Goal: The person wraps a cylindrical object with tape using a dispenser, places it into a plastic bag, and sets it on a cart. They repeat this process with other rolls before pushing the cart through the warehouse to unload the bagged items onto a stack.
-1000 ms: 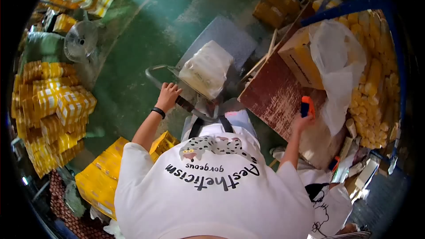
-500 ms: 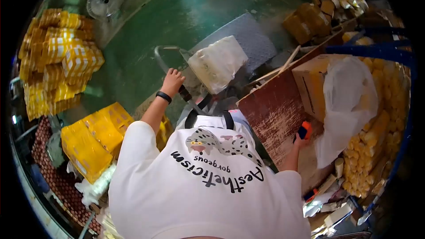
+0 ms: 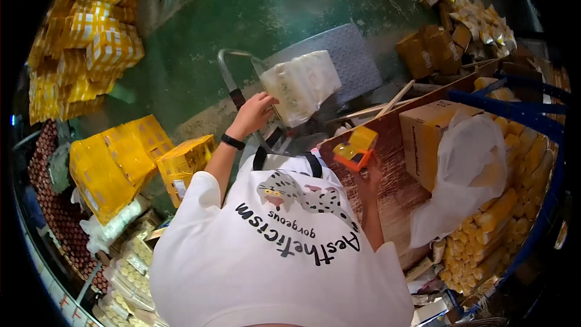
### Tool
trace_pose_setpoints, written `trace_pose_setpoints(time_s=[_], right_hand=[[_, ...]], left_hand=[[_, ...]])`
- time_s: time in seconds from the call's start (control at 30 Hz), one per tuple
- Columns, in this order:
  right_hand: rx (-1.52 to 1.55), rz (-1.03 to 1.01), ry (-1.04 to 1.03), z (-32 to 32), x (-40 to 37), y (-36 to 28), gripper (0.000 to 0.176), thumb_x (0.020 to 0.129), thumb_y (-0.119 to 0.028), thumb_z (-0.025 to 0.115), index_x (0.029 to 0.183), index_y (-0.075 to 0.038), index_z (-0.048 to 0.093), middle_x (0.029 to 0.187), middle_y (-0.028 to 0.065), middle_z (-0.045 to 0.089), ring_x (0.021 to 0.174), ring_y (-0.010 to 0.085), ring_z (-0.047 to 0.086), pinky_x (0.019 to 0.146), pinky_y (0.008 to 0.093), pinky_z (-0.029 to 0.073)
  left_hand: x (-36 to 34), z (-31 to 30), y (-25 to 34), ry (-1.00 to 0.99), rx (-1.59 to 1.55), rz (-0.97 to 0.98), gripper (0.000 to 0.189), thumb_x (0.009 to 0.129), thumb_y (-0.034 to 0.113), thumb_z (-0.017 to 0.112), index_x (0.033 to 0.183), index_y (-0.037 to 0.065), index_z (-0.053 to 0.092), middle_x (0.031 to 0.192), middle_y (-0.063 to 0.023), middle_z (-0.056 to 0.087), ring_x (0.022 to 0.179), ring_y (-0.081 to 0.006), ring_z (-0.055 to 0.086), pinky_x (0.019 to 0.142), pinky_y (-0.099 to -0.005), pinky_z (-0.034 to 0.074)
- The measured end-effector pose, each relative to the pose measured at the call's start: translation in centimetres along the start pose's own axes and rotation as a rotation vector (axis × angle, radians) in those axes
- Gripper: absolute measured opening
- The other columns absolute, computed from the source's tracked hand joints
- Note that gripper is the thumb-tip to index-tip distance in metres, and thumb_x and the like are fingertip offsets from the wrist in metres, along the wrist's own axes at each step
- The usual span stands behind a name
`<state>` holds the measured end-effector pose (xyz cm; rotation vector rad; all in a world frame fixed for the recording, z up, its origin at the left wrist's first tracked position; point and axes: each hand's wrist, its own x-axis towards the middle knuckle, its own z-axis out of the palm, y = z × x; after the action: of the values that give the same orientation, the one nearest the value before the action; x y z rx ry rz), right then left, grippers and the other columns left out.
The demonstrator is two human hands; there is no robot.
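Observation:
My left hand (image 3: pixel 255 114), with a black band on its wrist, reaches past the cart handle. Its fingers are extended, and the fingertips lie right at the near left edge of a white plastic-wrapped package (image 3: pixel 301 88). This package rests on a grey platform cart (image 3: pixel 357 72), whose bent metal handle (image 3: pixel 226 72) rises beside my forearm. My right hand (image 3: pixel 369 175) is closed around an orange tape dispenser (image 3: pixel 353 157) loaded with yellow tape, held over the worn reddish-brown board and partly hiding its grip.
On the left are yellow-taped boxes (image 3: pixel 106 169) and a taller stack of taped parcels (image 3: pixel 91 48). To the right, a cardboard box (image 3: pixel 430 139) and clear plastic sheet (image 3: pixel 475 157) stand beside heaped yellow rolls (image 3: pixel 484 236). A blue metal bar (image 3: pixel 508 104) crosses above them.
My left hand has let go of the cart handle and moved right to the white package. My right hand has brought the tape dispenser up and left, towards the package.

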<state>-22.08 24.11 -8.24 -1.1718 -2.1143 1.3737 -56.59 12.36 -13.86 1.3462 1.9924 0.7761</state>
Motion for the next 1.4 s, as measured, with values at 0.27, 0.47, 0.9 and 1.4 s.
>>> trace_pose_setpoints(time_s=[0.27,0.47,0.9,1.4], right_hand=[[-0.348,-0.545,-0.043,-0.3,6.1,-3.6,0.044,0.077,-0.014,0.071,0.115,-0.002,0.053,0.107,0.0135,0.060,0.096,0.0275,0.059,0.084,0.0346,0.047],[-0.153,0.010,-0.222,0.9,7.1,-0.1,0.023,0.078,-0.018,0.071,0.088,0.001,0.060,0.075,0.0064,0.056,0.061,0.0136,0.048,0.056,0.0281,0.038],[-0.820,-0.239,-0.376,14.3,32.4,12.6,0.051,0.070,-0.058,0.066,0.061,-0.007,0.064,0.057,0.0175,0.058,0.055,0.0362,0.059,0.052,0.0445,0.046],[-0.993,-0.517,-0.747,25.6,40.2,15.5,0.055,0.068,-0.062,0.064,0.064,-0.007,0.069,0.057,0.0145,0.060,0.057,0.0294,0.062,0.056,0.0376,0.050]], left_hand=[[0.0,0.6,-1.3,0.132,-0.209,-0.082,0.019,0.081,0.010,0.057,0.099,0.005,0.059,0.093,-0.0115,0.056,0.089,-0.0287,0.057,0.077,-0.0356,0.047],[2.1,4.9,-5.1,0.155,-0.383,-0.334,0.027,0.079,0.016,0.059,0.102,0.002,0.057,0.098,-0.0153,0.053,0.088,-0.0279,0.058,0.078,-0.0345,0.047],[15.1,19.3,-17.0,0.891,0.115,-0.766,0.048,0.078,0.038,0.062,0.115,0.009,0.050,0.123,-0.0098,0.048,0.118,-0.0297,0.041,0.096,-0.0473,0.031],[15.8,20.1,-18.0,0.929,0.150,-0.693,0.046,0.076,0.035,0.065,0.108,0.006,0.050,0.111,-0.0109,0.053,0.111,-0.0316,0.046,0.097,-0.0438,0.032]])
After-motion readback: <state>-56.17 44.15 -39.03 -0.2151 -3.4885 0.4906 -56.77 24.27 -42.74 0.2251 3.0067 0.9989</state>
